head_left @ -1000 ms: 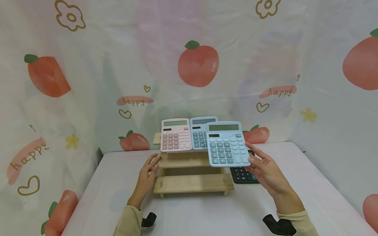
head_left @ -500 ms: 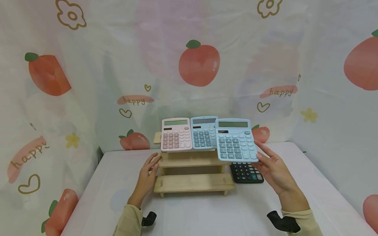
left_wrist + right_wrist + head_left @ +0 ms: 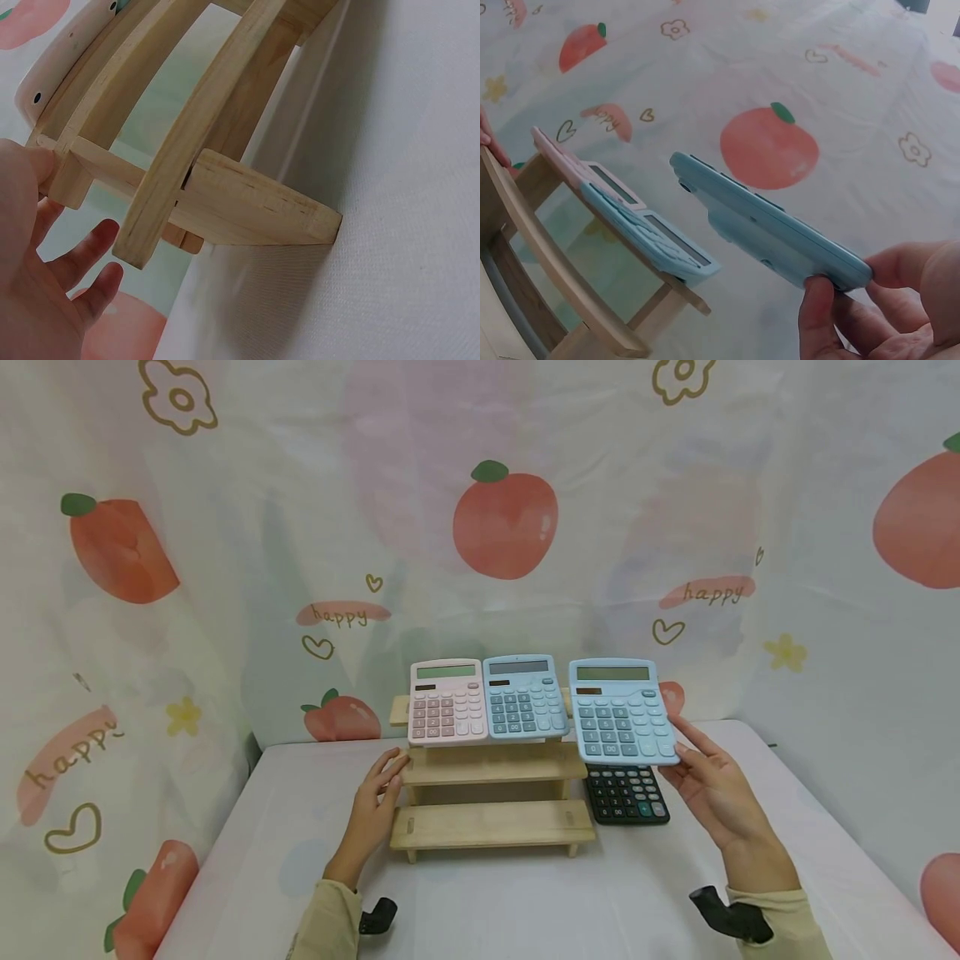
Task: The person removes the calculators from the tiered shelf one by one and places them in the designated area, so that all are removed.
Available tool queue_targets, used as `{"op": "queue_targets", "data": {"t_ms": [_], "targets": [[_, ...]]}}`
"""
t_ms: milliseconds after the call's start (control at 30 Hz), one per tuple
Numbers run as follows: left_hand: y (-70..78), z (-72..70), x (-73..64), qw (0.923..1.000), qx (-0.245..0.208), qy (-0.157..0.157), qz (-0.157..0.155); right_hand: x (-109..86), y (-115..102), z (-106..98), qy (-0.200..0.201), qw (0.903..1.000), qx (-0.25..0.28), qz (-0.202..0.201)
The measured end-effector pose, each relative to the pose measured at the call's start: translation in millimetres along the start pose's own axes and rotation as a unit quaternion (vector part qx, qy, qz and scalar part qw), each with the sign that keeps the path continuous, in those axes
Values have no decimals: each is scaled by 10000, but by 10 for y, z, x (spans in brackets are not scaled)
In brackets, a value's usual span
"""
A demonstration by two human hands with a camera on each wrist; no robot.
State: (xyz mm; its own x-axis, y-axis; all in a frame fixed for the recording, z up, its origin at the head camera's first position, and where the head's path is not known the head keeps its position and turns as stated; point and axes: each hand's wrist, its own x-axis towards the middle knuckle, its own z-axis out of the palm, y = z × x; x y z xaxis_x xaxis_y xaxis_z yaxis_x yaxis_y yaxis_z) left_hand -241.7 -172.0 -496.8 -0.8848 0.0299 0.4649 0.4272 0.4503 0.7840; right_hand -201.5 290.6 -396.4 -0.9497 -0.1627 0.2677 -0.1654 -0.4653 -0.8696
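head view: white table (image 3: 487, 902), peach-print curtain (image 3: 225, 527) around; right hand (image 3: 712, 789) pinching blue calculator (image 3: 621, 712), left hand (image 3: 372, 810) fingers relaxed

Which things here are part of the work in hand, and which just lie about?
In hand:
- blue calculator, held by the right hand
- wooden rack, touched by the left hand
- pink calculator and second blue calculator on its top step

Lying about:
- black calculator on the table
- peach-print backdrop
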Motion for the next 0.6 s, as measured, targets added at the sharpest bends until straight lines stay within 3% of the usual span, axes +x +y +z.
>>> {"op": "queue_targets", "data": {"t_ms": [67,200,300,400,600], "targets": [[11,-1,-5,10000,8,40,69,4,6,-25,54,10000,21,7],[172,-16,-18,10000,14,80,23,9,18,-77,112,9999,122,4],[162,-13,-13,9999,72,70,-21,12,22,-123,240,9996,157,36],[15,1,-1,9999,85,47,65,14,18,-174,408,9990,152,75],[20,-14,-1,10000,1,-7,9,7,10,-284,628,9969,458,89]]}}
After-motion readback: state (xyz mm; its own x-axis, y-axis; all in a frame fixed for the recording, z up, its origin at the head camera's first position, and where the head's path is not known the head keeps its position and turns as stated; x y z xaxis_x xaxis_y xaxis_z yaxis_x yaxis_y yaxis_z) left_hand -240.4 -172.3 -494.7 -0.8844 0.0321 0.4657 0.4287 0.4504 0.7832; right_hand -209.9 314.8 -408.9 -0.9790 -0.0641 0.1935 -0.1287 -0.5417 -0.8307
